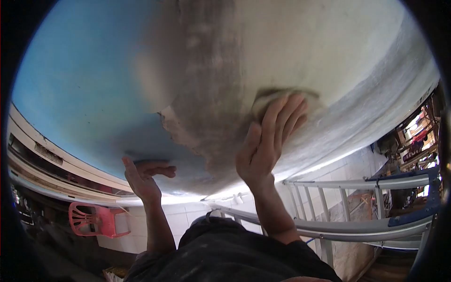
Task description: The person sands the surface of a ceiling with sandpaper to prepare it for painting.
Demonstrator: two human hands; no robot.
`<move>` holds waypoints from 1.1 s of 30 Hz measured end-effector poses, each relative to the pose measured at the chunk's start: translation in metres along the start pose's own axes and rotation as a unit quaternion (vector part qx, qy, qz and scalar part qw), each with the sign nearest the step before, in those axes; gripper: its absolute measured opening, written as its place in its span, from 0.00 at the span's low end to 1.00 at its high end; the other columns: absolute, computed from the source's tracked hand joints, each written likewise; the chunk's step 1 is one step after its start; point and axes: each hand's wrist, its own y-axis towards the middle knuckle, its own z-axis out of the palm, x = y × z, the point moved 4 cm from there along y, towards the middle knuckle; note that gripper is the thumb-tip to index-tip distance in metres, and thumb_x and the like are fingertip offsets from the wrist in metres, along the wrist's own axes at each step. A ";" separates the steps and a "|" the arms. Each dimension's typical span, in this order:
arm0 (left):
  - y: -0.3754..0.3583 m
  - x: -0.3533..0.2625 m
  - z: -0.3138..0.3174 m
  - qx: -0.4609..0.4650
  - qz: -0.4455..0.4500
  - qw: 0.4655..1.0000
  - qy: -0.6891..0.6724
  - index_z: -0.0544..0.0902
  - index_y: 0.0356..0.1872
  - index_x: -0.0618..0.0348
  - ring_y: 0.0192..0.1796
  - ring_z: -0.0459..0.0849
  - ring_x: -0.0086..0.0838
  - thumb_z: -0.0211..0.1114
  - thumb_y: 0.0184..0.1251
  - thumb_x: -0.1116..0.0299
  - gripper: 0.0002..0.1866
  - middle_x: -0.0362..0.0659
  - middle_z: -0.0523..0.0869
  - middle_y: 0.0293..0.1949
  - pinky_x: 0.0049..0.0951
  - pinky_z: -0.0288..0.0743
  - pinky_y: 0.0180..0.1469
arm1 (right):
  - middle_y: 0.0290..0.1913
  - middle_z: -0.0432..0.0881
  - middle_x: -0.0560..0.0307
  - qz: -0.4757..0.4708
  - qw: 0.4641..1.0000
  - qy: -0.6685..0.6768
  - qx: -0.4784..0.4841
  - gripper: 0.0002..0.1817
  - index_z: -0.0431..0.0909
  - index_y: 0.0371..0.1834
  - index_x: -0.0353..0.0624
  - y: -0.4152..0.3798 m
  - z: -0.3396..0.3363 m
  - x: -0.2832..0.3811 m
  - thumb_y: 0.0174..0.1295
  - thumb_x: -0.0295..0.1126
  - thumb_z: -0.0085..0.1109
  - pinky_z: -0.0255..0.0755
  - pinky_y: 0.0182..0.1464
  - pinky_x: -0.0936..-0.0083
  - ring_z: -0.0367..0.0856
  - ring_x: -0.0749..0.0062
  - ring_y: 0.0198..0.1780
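A large curved surface (211,61) fills the upper view, blue on the left, pale greenish on the right, with a rough grey band between. My right hand (275,134) lies with its fingers stretched over a thin, round-edged pad (263,99), pressed against the pale part; the pad is blurred. Lower on the left, my left hand (145,178) is raised by the blue part, thumb and fingers apart, holding nothing. Whether its fingertips touch the surface cannot be made out.
An aluminium ladder (347,228) lies to the right, close to my right forearm. A red plastic chair (96,220) stands on the white tiled floor (176,217) at lower left. Cluttered shelves (416,141) show at the far right.
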 end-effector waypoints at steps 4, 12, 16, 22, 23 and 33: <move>0.001 0.000 0.000 0.016 -0.001 1.000 -0.013 0.79 0.14 0.69 0.11 0.77 0.41 0.28 0.69 0.38 0.45 0.53 0.76 0.08 0.35 0.80 0.28 | 0.71 0.42 0.27 0.017 1.000 0.024 0.011 0.27 0.51 0.67 0.24 -0.023 0.011 0.007 0.71 0.34 0.33 0.23 0.68 0.42 0.32 0.34 0.73; 0.002 0.003 -0.002 -0.001 -0.002 1.000 -0.026 0.79 0.14 0.69 0.11 0.77 0.41 0.28 0.69 0.37 0.45 0.53 0.76 0.09 0.33 0.79 0.27 | 0.70 0.45 0.27 -0.010 1.000 0.009 0.010 0.27 0.53 0.67 0.25 -0.001 0.006 0.011 0.69 0.33 0.37 0.23 0.68 0.41 0.32 0.35 0.73; -0.001 -0.011 0.006 -0.010 -0.009 1.000 -0.019 0.78 0.15 0.69 0.11 0.77 0.41 0.29 0.70 0.38 0.45 0.53 0.76 0.09 0.34 0.79 0.27 | 0.71 0.46 0.28 -0.025 0.999 0.004 0.028 0.27 0.54 0.67 0.26 -0.033 0.019 0.014 0.69 0.34 0.37 0.21 0.67 0.41 0.32 0.35 0.73; -0.002 -0.003 -0.002 -0.024 0.001 1.000 0.007 0.78 0.14 0.69 0.12 0.77 0.41 0.33 0.69 0.37 0.44 0.53 0.76 0.10 0.36 0.79 0.27 | 0.70 0.47 0.29 0.002 0.999 0.029 0.036 0.27 0.55 0.67 0.29 -0.019 0.014 0.013 0.69 0.34 0.38 0.22 0.67 0.40 0.33 0.34 0.73; -0.003 -0.004 -0.002 -0.021 0.001 1.000 0.006 0.78 0.14 0.69 0.12 0.77 0.40 0.33 0.69 0.37 0.44 0.53 0.76 0.10 0.35 0.79 0.27 | 0.70 0.48 0.29 0.003 0.997 0.040 0.058 0.26 0.56 0.67 0.29 -0.036 0.018 0.013 0.69 0.34 0.38 0.22 0.67 0.40 0.34 0.35 0.73; -0.013 -0.008 0.008 0.064 0.078 0.993 0.061 0.82 0.26 0.72 0.25 0.85 0.35 0.40 0.71 0.44 0.36 0.52 0.83 0.17 0.30 0.78 0.38 | 0.61 0.69 0.39 0.120 0.896 0.427 0.019 0.20 0.68 0.59 0.34 -0.083 -0.029 -0.009 0.71 0.34 0.36 0.50 0.68 0.53 0.67 0.50 0.63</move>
